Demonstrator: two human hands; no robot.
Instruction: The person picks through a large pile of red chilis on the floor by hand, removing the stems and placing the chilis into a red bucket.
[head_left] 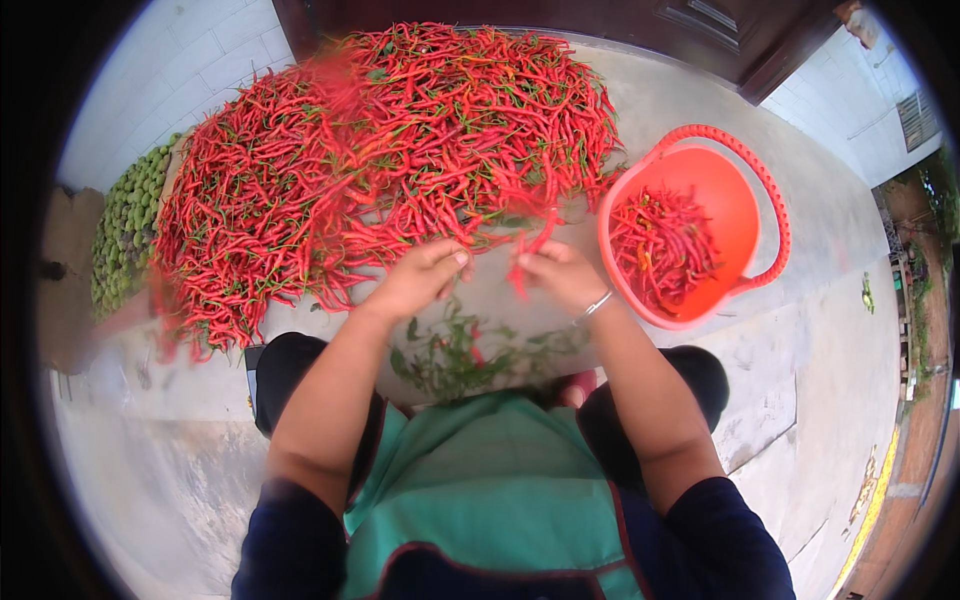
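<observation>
In front of my knees, my right hand [563, 276] pinches a few red chili peppers [544, 232], slightly smeared by motion. My left hand [424, 279] is level with it, a short gap away, its thumb and fingers pressed together; anything between them is too small to make out. Beyond both hands spreads a large heap of red chili peppers [490, 120] with green stems. On the floor below the hands lies a loose pile of green leaves and stems [455, 352], with a bit of red among it. A red plastic basket [738, 220] to the right holds more chili peppers [662, 248].
At the far left, many green round fruits [128, 225] lie by the white wall [215, 60]. A dark door [640, 25] stands behind the heap. The basket's braided handle [778, 200] arches out to the right. Concrete floor [820, 340] runs toward a yellow edge line [872, 510].
</observation>
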